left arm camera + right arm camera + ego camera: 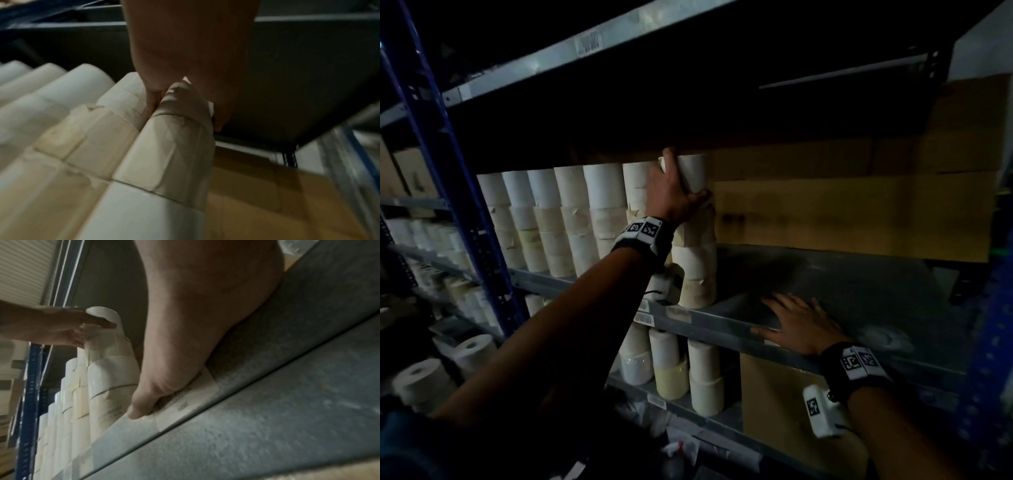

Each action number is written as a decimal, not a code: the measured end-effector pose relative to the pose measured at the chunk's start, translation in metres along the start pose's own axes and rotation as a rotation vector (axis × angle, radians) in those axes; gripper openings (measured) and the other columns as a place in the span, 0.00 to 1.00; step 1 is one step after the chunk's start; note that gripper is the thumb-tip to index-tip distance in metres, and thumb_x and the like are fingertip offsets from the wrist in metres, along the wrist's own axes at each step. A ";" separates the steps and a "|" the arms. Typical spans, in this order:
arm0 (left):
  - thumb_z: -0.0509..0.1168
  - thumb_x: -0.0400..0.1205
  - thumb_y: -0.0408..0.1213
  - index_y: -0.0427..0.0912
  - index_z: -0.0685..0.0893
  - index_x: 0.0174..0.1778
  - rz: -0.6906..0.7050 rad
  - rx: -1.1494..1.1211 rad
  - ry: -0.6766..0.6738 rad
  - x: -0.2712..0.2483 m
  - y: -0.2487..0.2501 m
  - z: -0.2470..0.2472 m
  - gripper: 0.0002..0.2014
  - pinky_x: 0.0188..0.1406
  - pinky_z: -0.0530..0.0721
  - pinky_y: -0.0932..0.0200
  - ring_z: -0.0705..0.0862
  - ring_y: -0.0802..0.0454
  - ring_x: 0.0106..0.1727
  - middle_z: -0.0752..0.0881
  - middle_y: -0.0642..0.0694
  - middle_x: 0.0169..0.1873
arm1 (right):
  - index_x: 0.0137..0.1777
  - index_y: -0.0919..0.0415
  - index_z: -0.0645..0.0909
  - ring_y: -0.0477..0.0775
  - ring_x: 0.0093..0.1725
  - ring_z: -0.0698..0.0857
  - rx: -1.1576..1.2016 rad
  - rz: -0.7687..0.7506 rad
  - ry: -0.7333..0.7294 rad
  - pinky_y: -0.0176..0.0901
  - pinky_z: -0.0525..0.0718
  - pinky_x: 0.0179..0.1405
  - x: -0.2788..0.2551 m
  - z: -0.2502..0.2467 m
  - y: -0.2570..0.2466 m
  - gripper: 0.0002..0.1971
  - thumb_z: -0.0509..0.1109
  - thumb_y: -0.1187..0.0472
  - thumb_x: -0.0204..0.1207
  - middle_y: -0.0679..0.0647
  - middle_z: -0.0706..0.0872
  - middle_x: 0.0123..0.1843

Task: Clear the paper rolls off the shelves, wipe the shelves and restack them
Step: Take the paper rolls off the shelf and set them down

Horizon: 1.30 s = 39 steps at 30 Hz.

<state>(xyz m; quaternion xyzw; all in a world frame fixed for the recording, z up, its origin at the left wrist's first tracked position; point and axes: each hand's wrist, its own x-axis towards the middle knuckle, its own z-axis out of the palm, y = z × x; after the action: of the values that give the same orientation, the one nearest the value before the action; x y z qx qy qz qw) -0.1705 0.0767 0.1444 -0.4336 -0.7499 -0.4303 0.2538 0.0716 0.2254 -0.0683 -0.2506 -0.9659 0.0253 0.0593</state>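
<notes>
The left hand (671, 192) is raised to the top paper roll (693, 173) of the rightmost stack (697, 260) on the middle shelf (859, 284); its fingers wrap the roll's left side and back, and the thumb hooks under the lower right edge, so the roll is firmly clasped, as the left wrist view confirms. This stack stands at the shelf's front edge, at the right end of a row of like stacks that fills the left half of the shelf. The right hand (799, 325) lies flat with fingers spread on the bare shelf at its front edge, its thumb over a paper label (185, 408); it holds nothing. Cardboard boxes (859, 212) stand along the back edge of the shelf to the right. Whether the roll is being set down or taken off cannot be told. In either case, the roll should be kept upright and moved straight along the stack's axis, since the column is tall, narrow and unsupported on its right side. The low underside of the shelf above leaves little headroom, so a tilt towards the front edge may be needed. The right hand is well placed to steady the column if it leans.
</notes>
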 end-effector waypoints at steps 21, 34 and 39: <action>0.86 0.69 0.53 0.49 0.69 0.75 -0.023 -0.363 -0.353 -0.203 0.066 0.123 0.43 0.66 0.84 0.45 0.80 0.42 0.67 0.73 0.45 0.69 | 0.90 0.54 0.52 0.64 0.82 0.72 0.104 0.368 0.269 0.62 0.73 0.81 -0.084 -0.006 0.029 0.68 0.59 0.10 0.58 0.59 0.69 0.87; 0.69 0.85 0.52 0.48 0.80 0.69 0.333 0.240 -0.087 -0.099 0.031 0.029 0.20 0.58 0.82 0.42 0.77 0.38 0.66 0.81 0.41 0.64 | 0.86 0.47 0.57 0.67 0.81 0.68 0.137 0.128 0.410 0.70 0.75 0.76 -0.019 -0.084 -0.028 0.59 0.66 0.14 0.61 0.53 0.61 0.85; 0.70 0.82 0.62 0.56 0.70 0.83 0.178 0.495 -0.319 -0.050 0.010 0.008 0.34 0.69 0.80 0.36 0.70 0.32 0.76 0.74 0.39 0.76 | 0.82 0.47 0.69 0.70 0.81 0.71 0.044 0.192 0.123 0.72 0.70 0.79 0.021 -0.093 -0.038 0.55 0.65 0.12 0.60 0.60 0.71 0.83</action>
<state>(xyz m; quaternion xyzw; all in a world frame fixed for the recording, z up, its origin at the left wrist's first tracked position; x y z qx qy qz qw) -0.1370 0.0644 0.1068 -0.4848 -0.8213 -0.1373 0.2675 0.0469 0.2039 0.0293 -0.3416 -0.9313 0.0366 0.1213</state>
